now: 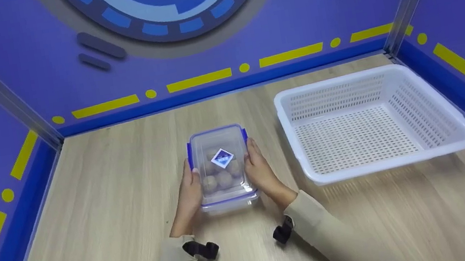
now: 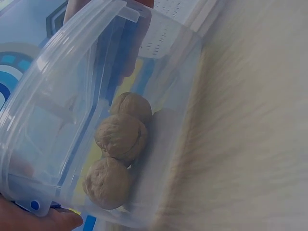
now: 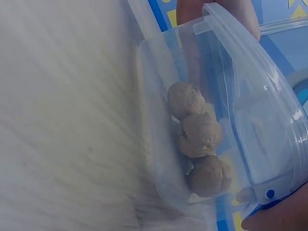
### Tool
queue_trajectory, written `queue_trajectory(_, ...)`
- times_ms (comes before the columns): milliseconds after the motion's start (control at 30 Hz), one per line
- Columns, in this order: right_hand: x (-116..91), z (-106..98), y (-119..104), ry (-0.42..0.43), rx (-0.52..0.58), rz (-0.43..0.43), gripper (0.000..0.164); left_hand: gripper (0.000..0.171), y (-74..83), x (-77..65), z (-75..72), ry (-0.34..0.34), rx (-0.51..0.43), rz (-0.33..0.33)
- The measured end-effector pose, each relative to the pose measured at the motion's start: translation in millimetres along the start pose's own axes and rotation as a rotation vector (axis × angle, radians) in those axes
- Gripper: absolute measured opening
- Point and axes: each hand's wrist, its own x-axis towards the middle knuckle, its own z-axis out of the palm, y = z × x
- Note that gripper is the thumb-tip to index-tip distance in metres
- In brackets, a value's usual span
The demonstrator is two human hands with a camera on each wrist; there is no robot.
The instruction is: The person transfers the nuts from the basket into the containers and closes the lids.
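Note:
A clear plastic food container [image 1: 220,144] with a blue-edged lid is held upright between both hands, above or on the wooden table; the frames do not settle which. Several walnuts [image 1: 224,179] lie inside, and three walnuts [image 2: 120,137] show through its near wall in the left wrist view. My left hand [image 1: 189,191] grips the container's left side, thumb up by the blue clip. On the opposite side my right hand [image 1: 263,170] holds it the same way, its thumb [image 3: 274,216] by a clip in the right wrist view. A diamond-shaped label [image 1: 222,158] marks the lid.
A white perforated plastic basket [image 1: 309,175] stands on the table [image 1: 101,216] to the right of the container. Blue-purple panels [image 1: 219,48] with yellow markings enclose the table at the back and both sides. Black wrist cameras [image 1: 202,249] are strapped on the sleeves.

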Motion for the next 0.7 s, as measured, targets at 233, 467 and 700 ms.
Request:
queue_trajectory(233, -2, 1, 3, 0.0, 0.091, 0.065, 0.052, 0.055, -3.6, -0.4, -2.6, 0.017, -0.037, 0.012)
queue_trajectory(467, -2, -3, 4, -0.016, 0.103, 0.048, 0.053, 0.055, -3.5, 0.7, -7.8, 0.031, -0.075, -0.066)
queue_trajectory(700, -4, -13, 4, -0.052, 0.037, -0.036, 0.058, 0.06, 1.5, 4.6, -19.4, 0.011, -0.07, -0.092)
